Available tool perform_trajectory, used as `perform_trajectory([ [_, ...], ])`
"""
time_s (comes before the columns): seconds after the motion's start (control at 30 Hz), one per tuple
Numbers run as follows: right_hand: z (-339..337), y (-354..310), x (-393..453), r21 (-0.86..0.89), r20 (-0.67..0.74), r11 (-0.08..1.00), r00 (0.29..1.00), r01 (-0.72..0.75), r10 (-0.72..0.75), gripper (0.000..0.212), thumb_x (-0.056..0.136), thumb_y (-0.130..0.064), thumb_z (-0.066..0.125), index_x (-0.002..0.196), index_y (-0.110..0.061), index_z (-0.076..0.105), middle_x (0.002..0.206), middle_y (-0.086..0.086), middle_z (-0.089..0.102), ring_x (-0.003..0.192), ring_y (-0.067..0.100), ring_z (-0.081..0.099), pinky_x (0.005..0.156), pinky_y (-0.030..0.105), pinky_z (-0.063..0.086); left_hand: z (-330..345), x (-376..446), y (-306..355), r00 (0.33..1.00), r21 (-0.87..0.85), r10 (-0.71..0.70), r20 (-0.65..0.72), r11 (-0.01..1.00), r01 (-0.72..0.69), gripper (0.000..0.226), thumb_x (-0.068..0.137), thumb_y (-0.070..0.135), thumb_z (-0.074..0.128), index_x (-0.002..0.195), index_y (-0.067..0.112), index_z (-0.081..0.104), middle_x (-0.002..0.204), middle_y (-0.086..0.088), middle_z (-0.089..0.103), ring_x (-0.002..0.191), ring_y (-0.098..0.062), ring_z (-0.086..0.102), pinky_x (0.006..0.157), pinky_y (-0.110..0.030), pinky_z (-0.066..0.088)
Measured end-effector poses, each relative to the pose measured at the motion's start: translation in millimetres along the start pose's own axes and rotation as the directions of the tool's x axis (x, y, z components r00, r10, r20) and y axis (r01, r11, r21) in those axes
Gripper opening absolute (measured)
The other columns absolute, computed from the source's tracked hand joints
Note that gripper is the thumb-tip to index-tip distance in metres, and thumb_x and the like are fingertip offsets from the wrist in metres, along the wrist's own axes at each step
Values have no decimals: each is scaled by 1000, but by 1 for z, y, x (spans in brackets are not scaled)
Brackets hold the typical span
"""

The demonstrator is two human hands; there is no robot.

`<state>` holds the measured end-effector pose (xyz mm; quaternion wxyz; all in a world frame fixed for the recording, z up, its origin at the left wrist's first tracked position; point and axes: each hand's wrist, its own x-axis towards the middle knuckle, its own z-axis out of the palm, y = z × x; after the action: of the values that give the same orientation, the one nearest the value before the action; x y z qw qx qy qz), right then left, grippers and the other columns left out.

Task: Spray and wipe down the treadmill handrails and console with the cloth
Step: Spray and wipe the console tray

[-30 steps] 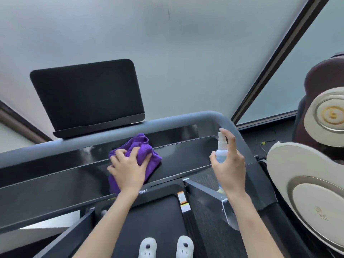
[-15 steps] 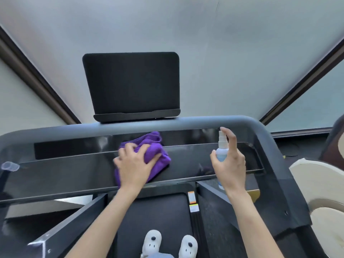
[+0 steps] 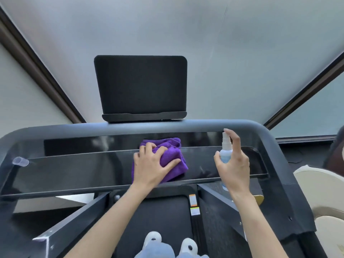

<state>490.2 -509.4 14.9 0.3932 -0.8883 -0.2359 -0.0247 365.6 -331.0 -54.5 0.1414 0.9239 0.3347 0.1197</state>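
1. While pressed flat on the cloth (image 3: 172, 161), left hand (image 3: 151, 167) with fingers spread over the purple folds, palm down, bearing on the fabric rather than pinching it.
2. Cloth bunched at the middle of the glossy black console (image 3: 74, 170), touching its surface, with one fold reaching up toward the rear strip.
3. Right hand (image 3: 233, 167) wrapped around the spray bottle (image 3: 225, 152); index finger resting on the pump head, thumb and remaining fingers closed on the body.
4. Bottle upright, long axis near vertical, held just above the right part of the console; nozzle direction judged forward and slightly left, though too small to confirm.
5. Console long axis running left to right, parallel to the grey handrail (image 3: 186, 125) curving behind it.
6. Key relation: unwiped panel extending to the left and right of the cloth along that long axis; left hand already on it, so nearer for the wiping stroke.
7. Right stretch lying directly under the bottle, so nearer for spraying.
8. Small clear cap (image 3: 20, 162) lying at the far left end of the console, well apart from both hands.
9. Dark tablet stand (image 3: 140, 86) standing behind the handrail, untouched.
10. Handrail sides judged not yet wiped.
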Motion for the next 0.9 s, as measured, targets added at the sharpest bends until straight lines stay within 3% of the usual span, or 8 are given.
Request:
perform_trajectory([
  [0.1, 3, -3, -2, 11, -17, 1000, 1000, 11, -10, 67, 83, -4, 61, 134, -39, 35, 66, -1, 52, 60, 19, 52, 64, 40, 52, -18, -20, -56, 983, -33, -161, -93, 987, 158, 78, 68, 86, 32, 109, 28, 65, 111, -5, 52, 103, -29, 48, 85, -44, 38],
  [0.17, 4, -4, -6, 7, -17, 1000, 1000, 7, -7, 67, 83, -4, 62, 134, -38, 35, 64, 0, 51, 59, 20, 51, 63, 40, 52, -16, -23, -59, 981, 6, -161, -111, 987, 162, 78, 66, 85, 35, 106, 26, 66, 110, -8, 53, 100, -32, 49, 82, -46, 40],
  [0.27, 2, -4, -11, -7, -23, 1000, 1000, 0, -1, 68, 82, -3, 62, 134, -39, 35, 64, 0, 50, 59, 19, 50, 60, 39, 51, -3, -17, -33, 985, 99, -116, -126, 987, 129, 77, 64, 85, 36, 103, 26, 67, 104, -10, 54, 92, -33, 51, 73, -43, 42],
  [0.53, -28, 17, -14, -76, -107, 996, 993, -49, 41, 66, 81, -3, 63, 133, -36, 38, 71, -5, 52, 62, 20, 51, 56, 35, 48, 26, 13, 32, 989, 117, 80, -121, 991, -65, 76, 64, 90, 38, 101, 30, 65, 96, -7, 52, 84, -29, 49, 66, -38, 40],
  [0.63, -48, 35, -16, -127, -150, 985, 984, -118, 98, 66, 82, -5, 64, 133, -37, 38, 79, -3, 56, 67, 25, 55, 60, 36, 48, 38, 24, 69, 990, 95, 121, -69, 989, -115, 73, 65, 87, 39, 104, 31, 65, 101, -8, 51, 89, -30, 47, 70, -38, 39],
  [0.73, -66, 55, -22, -195, -184, 962, 971, -190, 154, 66, 82, -7, 64, 134, -37, 38, 72, -2, 53, 65, 26, 53, 59, 34, 44, 51, 32, 110, 985, 106, 171, 9, 980, -171, 73, 68, 89, 32, 108, 35, 59, 111, -7, 48, 97, -29, 43, 76, -39, 35],
  [0.9, -87, 75, -32, -259, -244, 931, 950, -257, 195, 68, 82, -11, 66, 132, -43, 32, 77, -3, 51, 66, 26, 50, 59, 33, 40, 69, 39, 166, 960, 107, 260, 101, 957, -270, 67, 75, 85, 27, 113, 36, 54, 119, -8, 43, 104, -29, 39, 80, -41, 33],
])
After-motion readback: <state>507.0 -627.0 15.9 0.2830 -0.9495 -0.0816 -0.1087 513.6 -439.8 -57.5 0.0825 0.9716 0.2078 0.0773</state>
